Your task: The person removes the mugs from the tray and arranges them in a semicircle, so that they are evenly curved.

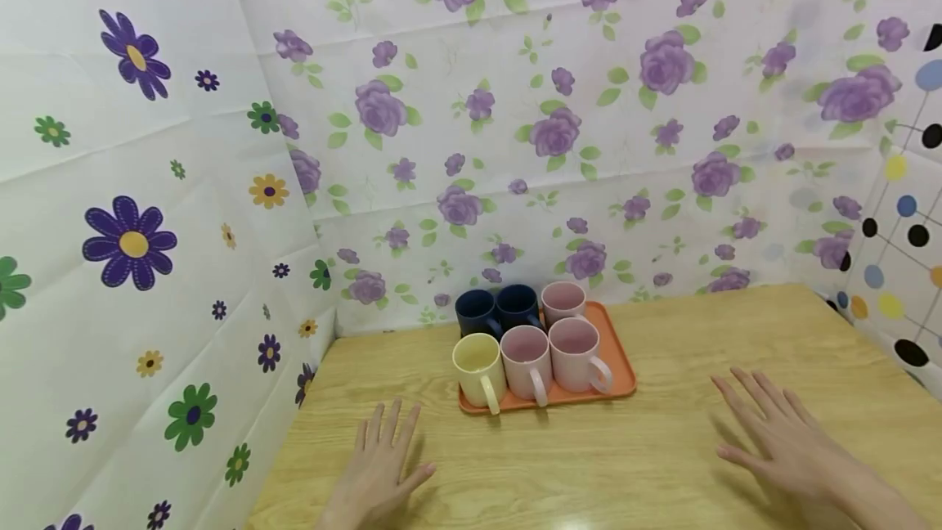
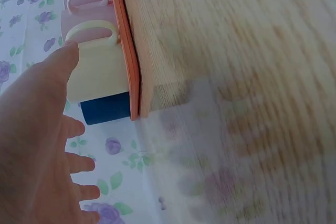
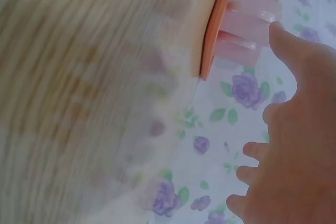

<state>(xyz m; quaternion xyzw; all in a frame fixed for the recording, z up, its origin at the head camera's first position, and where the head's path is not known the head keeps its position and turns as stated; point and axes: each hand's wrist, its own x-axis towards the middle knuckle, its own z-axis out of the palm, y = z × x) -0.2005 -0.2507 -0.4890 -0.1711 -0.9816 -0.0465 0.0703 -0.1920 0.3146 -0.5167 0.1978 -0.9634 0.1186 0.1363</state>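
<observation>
On an orange tray (image 1: 616, 350) stand several mugs in two rows. The front row has a yellow mug (image 1: 477, 366) at the left, then a pink mug (image 1: 524, 362) and another pink mug (image 1: 572, 358), handles toward me. Behind them are two dark blue mugs (image 1: 474, 311) and a third pink mug (image 1: 563, 301), partly hidden. My left hand (image 1: 379, 464), fingers spread, is at the tray's near left, apart from it and nearest the yellow mug. To the right of the tray, my right hand (image 1: 787, 440) also has its fingers spread. Neither hand holds anything.
The wooden table (image 1: 559, 464) runs under the tray and both hands. A floral cloth (image 1: 515, 145) hangs along the table's back edge, close behind the mugs. Another flowered cloth (image 1: 132, 334) closes the left side, and a dotted one (image 1: 894, 252) the right.
</observation>
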